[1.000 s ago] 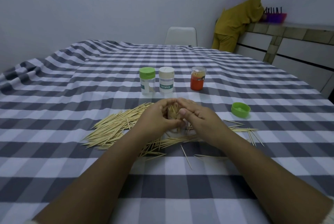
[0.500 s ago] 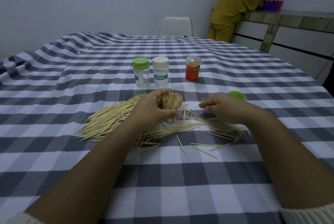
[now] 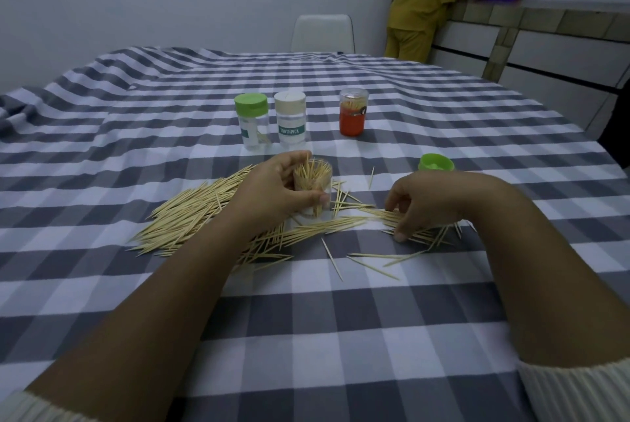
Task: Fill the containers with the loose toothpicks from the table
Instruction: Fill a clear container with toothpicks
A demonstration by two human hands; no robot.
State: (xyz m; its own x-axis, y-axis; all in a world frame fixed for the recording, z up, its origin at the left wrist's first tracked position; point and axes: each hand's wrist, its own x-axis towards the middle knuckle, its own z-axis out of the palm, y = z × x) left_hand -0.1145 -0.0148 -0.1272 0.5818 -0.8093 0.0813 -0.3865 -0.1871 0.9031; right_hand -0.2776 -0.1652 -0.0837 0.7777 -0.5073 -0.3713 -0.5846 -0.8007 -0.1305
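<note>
Left hand: centre of frame, grip curled round the open container; thumb on its near side, fingers behind it.
Open container: clear, upright on the bench, packed w/ toothpicks standing on end, tips poking above the rim.
Right hand: right of centre, fingers bent down, tips pressing on a small scatter of loose toothpicks; can't tell if any are actually pinched.
Main toothpick pile: left of the left hand, flat on the checked cloth, running under the wrist; a few strays lie nearer the lower centre.
Container vs right grip: near, apart, to its left, not touching.
Green cap: loose on the bench just above the right hand.
Other containers: green-lidded jar, white-lidded jar, orange jar in a row, upper centre, all capped.
Background: person in yellow, upper right, at a counter.
</note>
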